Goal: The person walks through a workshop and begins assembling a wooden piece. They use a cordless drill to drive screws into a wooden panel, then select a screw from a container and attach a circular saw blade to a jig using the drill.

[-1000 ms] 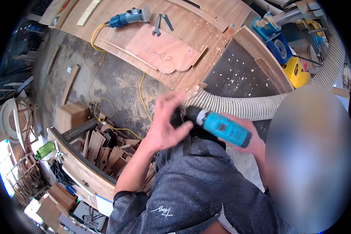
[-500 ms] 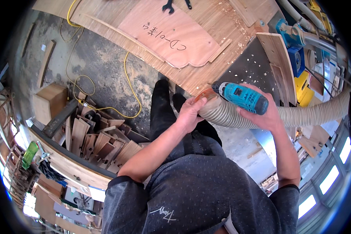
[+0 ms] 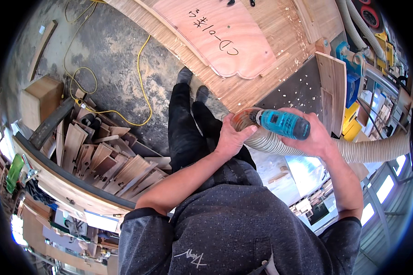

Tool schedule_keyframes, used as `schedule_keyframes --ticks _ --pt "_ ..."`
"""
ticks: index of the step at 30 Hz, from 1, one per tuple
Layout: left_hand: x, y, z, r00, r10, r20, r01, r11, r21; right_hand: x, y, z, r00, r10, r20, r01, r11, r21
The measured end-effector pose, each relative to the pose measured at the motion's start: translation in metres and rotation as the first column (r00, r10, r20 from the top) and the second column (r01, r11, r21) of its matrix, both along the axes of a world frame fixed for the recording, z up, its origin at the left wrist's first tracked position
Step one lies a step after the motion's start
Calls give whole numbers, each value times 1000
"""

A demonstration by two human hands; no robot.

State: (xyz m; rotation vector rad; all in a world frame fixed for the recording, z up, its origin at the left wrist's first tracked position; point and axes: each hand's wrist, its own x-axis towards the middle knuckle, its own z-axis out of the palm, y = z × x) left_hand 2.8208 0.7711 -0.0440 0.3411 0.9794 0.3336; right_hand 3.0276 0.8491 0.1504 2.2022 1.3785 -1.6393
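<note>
My right hand point(image 3: 315, 136) grips a teal and black cordless drill point(image 3: 284, 124) from its far end, with its nose pointing left. The drill's nose is close to the open end of a ribbed grey hose point(image 3: 376, 150); whether they touch I cannot tell. An orange-brown collar point(image 3: 242, 115) shows at that end. My left hand point(image 3: 231, 136) is wrapped round the side of the hose end, its thumb stretched toward the drill. Just beyond lies the corner of a wooden bench top point(image 3: 243, 94), bearing a reddish plywood template point(image 3: 243, 36) with handwriting.
Wood offcuts point(image 3: 105, 160) fill a bin at the left, near a wooden block point(image 3: 40, 101). A yellow cord point(image 3: 144, 87) curls over the stained floor. Right of the bench, an upright board point(image 3: 332, 91) stands beside blue machinery point(image 3: 351, 68). Wood chips lie about.
My left hand has shifted from pinching the collar to holding the hose's side. The drill has tipped slightly and moved a little lower. The view has turned, shifting the bench up and right.
</note>
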Motion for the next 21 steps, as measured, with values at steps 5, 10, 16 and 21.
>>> schedule_keyframes --ticks 5,10,16,21 --pt "0 0 2 999 -35 -25 35 999 25 1 -14 -4 1000 -15 22 15 1000 -6" --pt "2 -7 -5 999 -6 -50 10 997 71 -2 -24 -7 999 -9 48 6 998 68" --pt "2 2 11 989 -64 -135 75 994 76 -7 -22 -3 997 26 79 -28 999 31" --pt "3 -3 1 1000 -4 -28 6 997 83 -21 -15 2 984 84 156 -82 996 -18"
